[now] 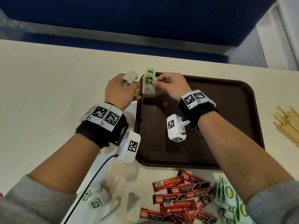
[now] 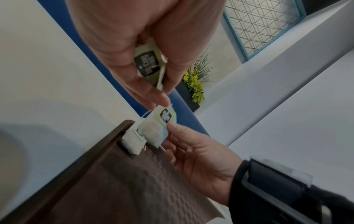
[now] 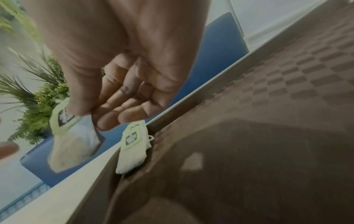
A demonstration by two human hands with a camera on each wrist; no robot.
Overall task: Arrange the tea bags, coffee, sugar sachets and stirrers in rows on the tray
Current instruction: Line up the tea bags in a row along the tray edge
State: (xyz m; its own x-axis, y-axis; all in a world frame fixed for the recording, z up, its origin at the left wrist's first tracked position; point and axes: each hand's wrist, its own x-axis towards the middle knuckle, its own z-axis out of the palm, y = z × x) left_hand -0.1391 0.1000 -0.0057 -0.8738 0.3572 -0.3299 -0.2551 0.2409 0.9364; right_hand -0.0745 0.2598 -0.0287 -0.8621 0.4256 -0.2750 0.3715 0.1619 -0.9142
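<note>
At the far left corner of the brown tray (image 1: 226,110) one tea bag (image 2: 132,142) already lies against the rim, and it looks to be the only thing placed so far. The right hand (image 1: 171,86) pinches a second tea bag (image 1: 149,85) by its edge between thumb and fingertips and holds it just above and beside the first, so the row of tea bags is barely begun. The left hand (image 1: 119,91) is closed around more tea bags (image 1: 129,79), one green tag showing inside the curled fingers in the left wrist view, so it seems to serve as the supply for the right. Most of the task is left, by my judgement: more tea bags (image 1: 90,199) lie on the table near the left sleeve, the red coffee sachets (image 1: 181,196) sit in a loose heap just below the tray's near edge, the green sugar sachets (image 1: 229,201) are piled beside them under the right forearm, and the wooden stirrers (image 1: 288,123) lie in a bundle to the right of the tray. Nothing blocks the tray floor itself; the loose strings on the tea bags could snag, and the forearms hang over the heaps that must be reached later.
</note>
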